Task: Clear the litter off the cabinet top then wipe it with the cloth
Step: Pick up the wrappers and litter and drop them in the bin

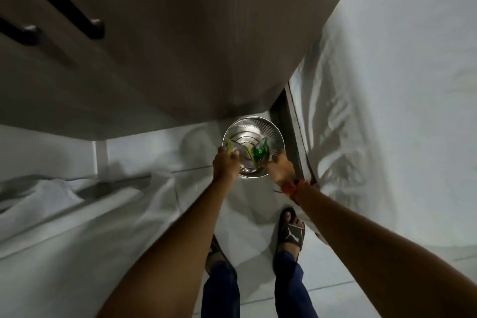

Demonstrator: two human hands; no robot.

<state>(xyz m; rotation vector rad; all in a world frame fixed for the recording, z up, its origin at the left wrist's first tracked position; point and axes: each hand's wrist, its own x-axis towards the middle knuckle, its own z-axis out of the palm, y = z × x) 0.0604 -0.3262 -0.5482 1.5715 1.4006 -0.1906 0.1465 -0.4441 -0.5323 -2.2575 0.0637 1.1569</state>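
Note:
I look straight down at a round shiny metal bin on the floor at the foot of the cabinet. My left hand holds a yellow-and-white wrapper over the bin's left rim. My right hand holds a green-and-yellow wrapper over the bin's opening. Both hands are closed on their litter. The cabinet top and the cloth are out of sight.
The cabinet front carries two black handles at upper left. White draped sheets cover a bed on the left and a surface on the right. My feet in dark sandals stand on the pale tiled floor just below the bin.

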